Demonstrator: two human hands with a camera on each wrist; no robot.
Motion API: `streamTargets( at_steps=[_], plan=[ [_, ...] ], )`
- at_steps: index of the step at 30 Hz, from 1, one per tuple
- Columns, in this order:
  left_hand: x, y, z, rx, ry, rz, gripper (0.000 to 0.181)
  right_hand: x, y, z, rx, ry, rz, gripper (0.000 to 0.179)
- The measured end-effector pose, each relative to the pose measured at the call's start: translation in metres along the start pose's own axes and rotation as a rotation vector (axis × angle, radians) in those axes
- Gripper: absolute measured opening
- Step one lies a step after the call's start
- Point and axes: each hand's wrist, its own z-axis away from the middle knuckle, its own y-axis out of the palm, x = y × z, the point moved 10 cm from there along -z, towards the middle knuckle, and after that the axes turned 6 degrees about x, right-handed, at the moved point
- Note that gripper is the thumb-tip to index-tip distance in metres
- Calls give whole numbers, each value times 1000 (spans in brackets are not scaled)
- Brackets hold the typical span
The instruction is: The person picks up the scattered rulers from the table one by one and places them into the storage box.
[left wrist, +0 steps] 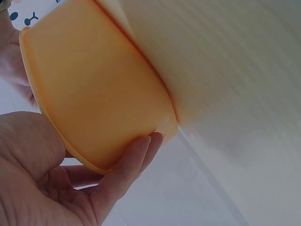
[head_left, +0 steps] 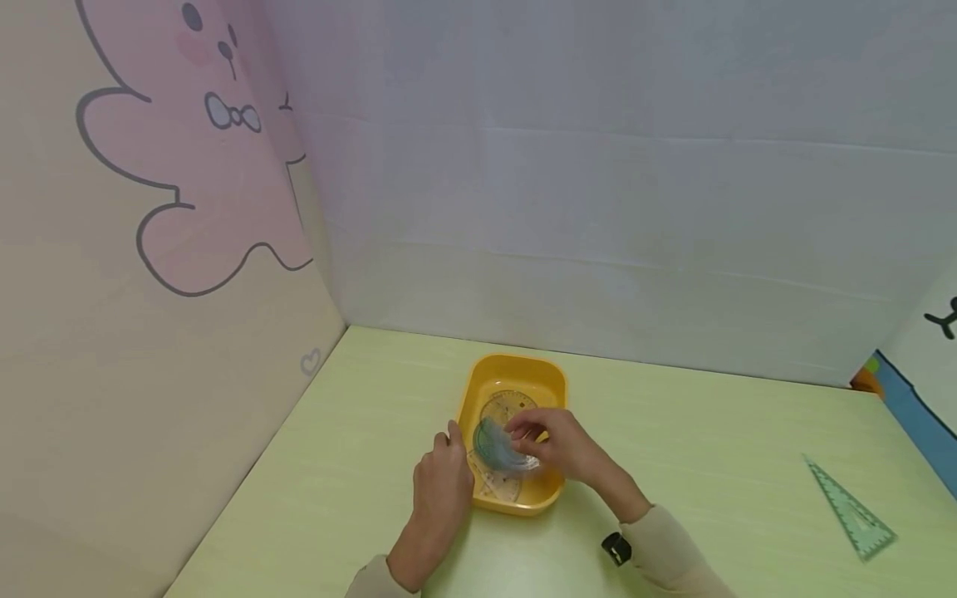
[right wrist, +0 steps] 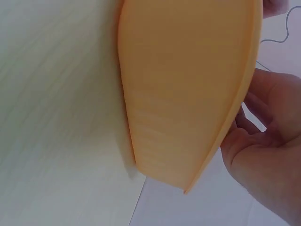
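Note:
A yellow plastic tray (head_left: 516,367) stands on the table with several see-through drawing tools in it. My left hand (head_left: 443,482) grips its left side; in the left wrist view the fingers (left wrist: 124,174) lie along the outer wall (left wrist: 103,89). Over the tray, my right hand (head_left: 570,444) pinches a motion-blurred, bluish-green protractor (head_left: 497,448) between thumb and fingertips. A clear round-edged protractor (head_left: 503,403) lies behind it, and another clear piece (head_left: 497,486) shows in front. In the right wrist view, the tray wall (right wrist: 188,84) hides the right fingertips.
A green set square (head_left: 852,511) lies by itself at the right of the pale green table (head_left: 718,448). A pale wall (head_left: 598,191) rises behind the table, and a wall with a pink cartoon animal (head_left: 217,166) stands on the left. A black band (head_left: 616,548) sits at the right cuff.

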Motion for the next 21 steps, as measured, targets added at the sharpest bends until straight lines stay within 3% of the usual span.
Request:
streamTargets(
  at_steps=[10,21],
  plan=[
    [1,0,1,-21,0,-1,40,6,18,-4,81,-22,77,13],
    [1,-2,1,-32,6,-1,41,16,28,-6,132,-35,60,13]
  ],
)
